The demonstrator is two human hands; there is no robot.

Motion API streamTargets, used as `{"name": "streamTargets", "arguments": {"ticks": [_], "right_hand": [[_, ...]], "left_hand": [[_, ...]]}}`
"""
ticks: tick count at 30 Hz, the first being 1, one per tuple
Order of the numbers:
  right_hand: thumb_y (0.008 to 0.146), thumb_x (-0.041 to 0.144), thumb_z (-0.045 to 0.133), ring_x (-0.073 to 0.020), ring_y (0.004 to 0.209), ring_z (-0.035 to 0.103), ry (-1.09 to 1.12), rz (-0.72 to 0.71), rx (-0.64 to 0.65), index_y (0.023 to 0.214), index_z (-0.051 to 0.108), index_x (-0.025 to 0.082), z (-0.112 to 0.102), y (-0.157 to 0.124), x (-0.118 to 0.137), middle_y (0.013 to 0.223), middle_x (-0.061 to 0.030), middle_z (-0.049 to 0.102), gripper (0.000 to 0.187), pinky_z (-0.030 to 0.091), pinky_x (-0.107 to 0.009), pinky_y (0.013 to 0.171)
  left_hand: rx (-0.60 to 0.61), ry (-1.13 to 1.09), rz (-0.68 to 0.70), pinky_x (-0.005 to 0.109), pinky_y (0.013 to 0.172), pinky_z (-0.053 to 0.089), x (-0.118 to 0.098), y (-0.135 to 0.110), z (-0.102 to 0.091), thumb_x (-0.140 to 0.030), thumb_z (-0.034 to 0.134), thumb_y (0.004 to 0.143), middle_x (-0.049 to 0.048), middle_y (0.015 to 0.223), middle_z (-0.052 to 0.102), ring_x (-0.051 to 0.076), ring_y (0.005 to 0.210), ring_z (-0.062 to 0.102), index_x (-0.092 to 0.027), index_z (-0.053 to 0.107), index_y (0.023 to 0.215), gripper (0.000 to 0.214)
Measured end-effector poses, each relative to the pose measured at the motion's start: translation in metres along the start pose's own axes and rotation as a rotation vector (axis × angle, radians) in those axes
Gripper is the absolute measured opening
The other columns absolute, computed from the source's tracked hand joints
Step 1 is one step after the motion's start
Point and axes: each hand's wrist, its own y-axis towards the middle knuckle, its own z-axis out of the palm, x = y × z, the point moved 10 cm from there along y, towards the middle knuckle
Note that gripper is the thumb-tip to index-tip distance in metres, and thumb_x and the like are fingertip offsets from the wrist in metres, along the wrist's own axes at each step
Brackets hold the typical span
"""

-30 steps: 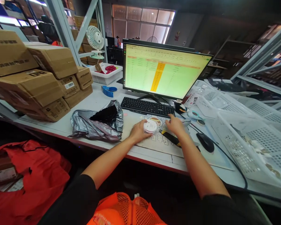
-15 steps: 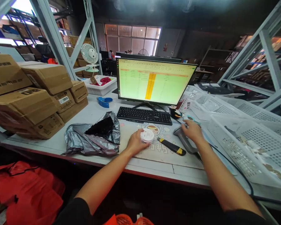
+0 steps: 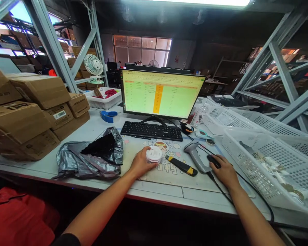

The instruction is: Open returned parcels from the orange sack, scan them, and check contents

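Observation:
My left hand [image 3: 141, 163] is closed around a small round white container [image 3: 154, 154], held at the desk mat [image 3: 164, 177]. My right hand [image 3: 223, 171] rests over a black computer mouse [image 3: 214, 162], its fingers curved on it. Just left of the mouse lies a grey barcode scanner [image 3: 197, 158] with a black cable. Between the scanner and the container is a black and yellow utility knife [image 3: 182, 166]. A crumpled grey plastic bag [image 3: 89, 167] with a black inside sits left of my left hand.
Behind the mat stand a black keyboard [image 3: 151, 130] and a lit monitor [image 3: 161, 94] showing a spreadsheet. Cardboard boxes [image 3: 38, 92] are stacked at left, near a blue tape dispenser [image 3: 108, 116]. White plastic baskets [image 3: 256, 160] line the right side.
My right hand has moved from beyond the barcode scanner back and right onto the mouse. My left hand keeps hold of the white container. The camera view has shifted slightly.

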Motion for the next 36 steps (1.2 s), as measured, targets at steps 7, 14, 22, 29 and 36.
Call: {"name": "streamTargets", "arguments": {"ticks": [7,14,22,29,36], "right_hand": [[0.093,0.043,0.052,-0.0325,0.115,0.069,-0.136,0.073,-0.02,0.125,0.075,0.02,0.0013,-0.0044,-0.0064,0.13,-0.0146,0.07,0.046,0.058,-0.05,0.099],[0.093,0.043,0.05,-0.0329,0.112,0.068,-0.135,0.09,-0.027,0.124,0.075,0.016,-0.001,-0.0031,-0.0032,0.129,-0.0172,0.069,0.048,0.057,-0.05,0.099],[0.09,0.041,0.053,-0.0326,0.113,0.066,-0.117,0.121,-0.036,0.121,0.076,0.021,-0.0007,-0.0038,-0.0055,0.128,-0.0155,0.068,0.043,0.056,-0.051,0.099],[0.093,0.043,0.048,-0.0335,0.114,0.065,-0.146,0.121,-0.016,0.126,0.073,0.018,-0.0011,-0.0041,-0.0037,0.13,-0.0169,0.067,0.048,0.055,-0.051,0.099],[0.09,0.041,0.052,-0.0319,0.111,0.065,-0.119,0.116,-0.047,0.122,0.075,0.021,-0.0021,-0.0048,0.0001,0.126,-0.0149,0.068,0.043,0.055,-0.051,0.099]], "left_hand": [[0.008,0.021,-0.009,0.041,0.106,0.05,0.0005,0.0003,0.0017,-0.031,0.09,0.07,0.0108,0.135,0.067,0.03,0.125,0.064,-0.023,0.053,0.134,0.074],[0.008,0.033,-0.007,0.042,0.107,0.05,0.0017,0.0002,0.0029,-0.03,0.089,0.07,0.0103,0.135,0.067,0.029,0.126,0.064,-0.024,0.053,0.133,0.073],[0.004,0.029,-0.005,0.042,0.105,0.051,-0.0009,-0.0004,0.0017,-0.029,0.089,0.07,0.0093,0.134,0.068,0.03,0.124,0.065,-0.025,0.053,0.133,0.073],[0.026,0.037,-0.032,0.042,0.103,0.051,-0.002,-0.0018,0.0006,-0.033,0.089,0.071,0.012,0.134,0.067,0.031,0.123,0.065,-0.022,0.053,0.135,0.074],[0.014,0.034,0.0,0.041,0.103,0.051,0.0007,-0.0003,0.0021,-0.032,0.09,0.071,0.0104,0.133,0.068,0.03,0.122,0.065,-0.024,0.054,0.133,0.072]]}}
